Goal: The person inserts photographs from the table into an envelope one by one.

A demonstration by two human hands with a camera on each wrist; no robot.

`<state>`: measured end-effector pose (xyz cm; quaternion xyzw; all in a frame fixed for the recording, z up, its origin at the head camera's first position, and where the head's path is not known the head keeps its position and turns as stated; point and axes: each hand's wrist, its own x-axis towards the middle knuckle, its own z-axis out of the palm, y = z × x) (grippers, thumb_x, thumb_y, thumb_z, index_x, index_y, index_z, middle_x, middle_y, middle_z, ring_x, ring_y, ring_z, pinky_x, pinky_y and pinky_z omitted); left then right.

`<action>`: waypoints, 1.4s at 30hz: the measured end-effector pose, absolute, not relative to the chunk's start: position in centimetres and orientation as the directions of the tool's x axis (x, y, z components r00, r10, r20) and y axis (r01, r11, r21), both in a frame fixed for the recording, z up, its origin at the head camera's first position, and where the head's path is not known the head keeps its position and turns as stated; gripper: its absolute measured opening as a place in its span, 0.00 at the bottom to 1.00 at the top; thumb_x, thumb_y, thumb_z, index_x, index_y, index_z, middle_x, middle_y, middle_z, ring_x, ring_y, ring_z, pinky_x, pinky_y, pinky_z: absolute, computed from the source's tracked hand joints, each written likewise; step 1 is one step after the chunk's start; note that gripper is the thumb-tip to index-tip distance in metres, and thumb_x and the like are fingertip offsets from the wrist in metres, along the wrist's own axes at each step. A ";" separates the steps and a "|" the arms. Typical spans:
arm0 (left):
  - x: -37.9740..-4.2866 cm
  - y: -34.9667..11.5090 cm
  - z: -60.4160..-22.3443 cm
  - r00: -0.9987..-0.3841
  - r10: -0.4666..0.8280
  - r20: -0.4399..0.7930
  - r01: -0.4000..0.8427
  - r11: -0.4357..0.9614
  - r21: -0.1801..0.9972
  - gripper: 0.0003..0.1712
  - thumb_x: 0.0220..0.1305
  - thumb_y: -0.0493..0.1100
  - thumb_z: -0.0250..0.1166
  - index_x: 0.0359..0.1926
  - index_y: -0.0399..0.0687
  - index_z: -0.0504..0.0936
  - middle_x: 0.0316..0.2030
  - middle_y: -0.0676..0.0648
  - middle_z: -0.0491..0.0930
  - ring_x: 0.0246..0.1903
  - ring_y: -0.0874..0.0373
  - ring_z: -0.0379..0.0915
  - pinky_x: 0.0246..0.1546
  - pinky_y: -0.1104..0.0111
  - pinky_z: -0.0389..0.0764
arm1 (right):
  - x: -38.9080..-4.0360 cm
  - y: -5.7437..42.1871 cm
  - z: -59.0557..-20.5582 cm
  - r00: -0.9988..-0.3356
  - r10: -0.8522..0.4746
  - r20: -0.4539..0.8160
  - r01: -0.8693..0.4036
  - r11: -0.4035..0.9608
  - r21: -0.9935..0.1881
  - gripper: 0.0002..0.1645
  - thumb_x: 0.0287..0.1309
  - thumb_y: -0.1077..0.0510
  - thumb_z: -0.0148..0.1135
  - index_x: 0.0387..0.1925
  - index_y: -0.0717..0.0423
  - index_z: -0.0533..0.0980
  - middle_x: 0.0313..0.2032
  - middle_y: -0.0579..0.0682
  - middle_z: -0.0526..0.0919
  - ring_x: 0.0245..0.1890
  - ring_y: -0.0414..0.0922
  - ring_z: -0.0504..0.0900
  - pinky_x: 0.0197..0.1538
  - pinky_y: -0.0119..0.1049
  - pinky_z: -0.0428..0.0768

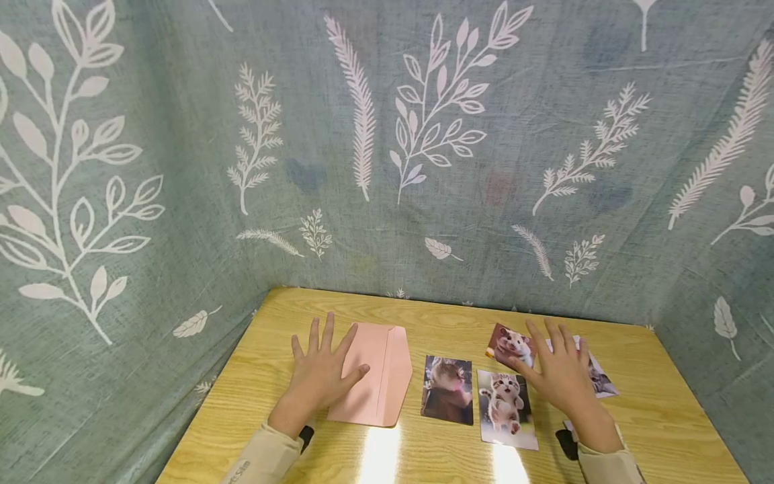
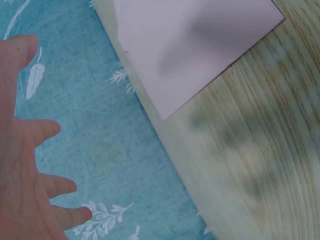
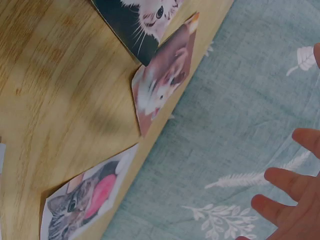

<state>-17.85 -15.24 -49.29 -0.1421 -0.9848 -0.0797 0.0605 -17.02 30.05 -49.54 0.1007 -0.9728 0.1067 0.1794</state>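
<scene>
My left hand (image 1: 322, 372) hovers with spread fingers over the left side of a pink envelope (image 1: 393, 376); its shadow falls on the paper in the left wrist view. Over the cards at the right, my right hand (image 1: 562, 376) is spread too and holds nothing. Nearest it are a hamster photo card (image 1: 512, 345), a kitten photo card (image 1: 506, 410) showing a standing kitten, and a grey cat card (image 3: 82, 200) with a pink patch. Between envelope and kitten card lies a darker animal photo card (image 1: 447, 390). The right hand partly hides the cards in the head view.
The wooden table (image 1: 338, 464) carries all the cards and the envelope. A grey-green leaf-patterned cloth (image 1: 387, 255) hangs behind it and along both sides. Part of another white-edged item (image 1: 568, 425) shows beside the right wrist.
</scene>
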 end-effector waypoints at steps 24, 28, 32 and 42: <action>-17.8 -14.9 -50.0 -0.956 0.272 0.112 0.285 0.950 0.127 0.48 0.66 0.75 0.52 0.79 0.57 0.57 0.78 0.34 0.39 0.75 0.33 0.34 0.63 0.27 0.43 | -17.1 29.4 -50.6 -0.866 -0.211 0.453 -0.331 0.921 -0.205 0.46 0.56 0.46 0.72 0.69 0.64 0.66 0.63 0.73 0.66 0.62 0.74 0.63 0.58 0.76 0.57; -17.5 -14.9 -50.4 -0.957 0.274 0.095 0.285 0.949 0.138 0.48 0.66 0.75 0.52 0.79 0.58 0.57 0.78 0.35 0.38 0.75 0.34 0.33 0.62 0.27 0.41 | -17.2 29.1 -51.1 -0.866 -0.222 0.447 -0.349 0.910 -0.223 0.46 0.57 0.47 0.72 0.69 0.66 0.65 0.63 0.73 0.67 0.62 0.73 0.63 0.59 0.75 0.58; -17.4 -14.8 -50.6 -0.956 0.282 0.080 0.292 0.943 0.161 0.47 0.66 0.74 0.53 0.78 0.58 0.57 0.78 0.35 0.37 0.75 0.33 0.32 0.62 0.26 0.39 | -17.2 28.5 -51.2 -0.881 -0.218 0.421 -0.341 0.908 -0.242 0.46 0.58 0.47 0.72 0.70 0.64 0.65 0.64 0.72 0.66 0.64 0.73 0.61 0.60 0.74 0.56; -17.1 -14.8 -51.7 -0.944 0.327 0.032 0.326 0.922 0.207 0.47 0.66 0.72 0.55 0.78 0.57 0.58 0.78 0.35 0.41 0.74 0.33 0.36 0.63 0.27 0.44 | -17.0 26.7 -52.0 -0.849 -0.284 0.446 -0.411 0.885 -0.217 0.45 0.54 0.52 0.75 0.66 0.70 0.67 0.60 0.74 0.70 0.61 0.73 0.66 0.62 0.70 0.61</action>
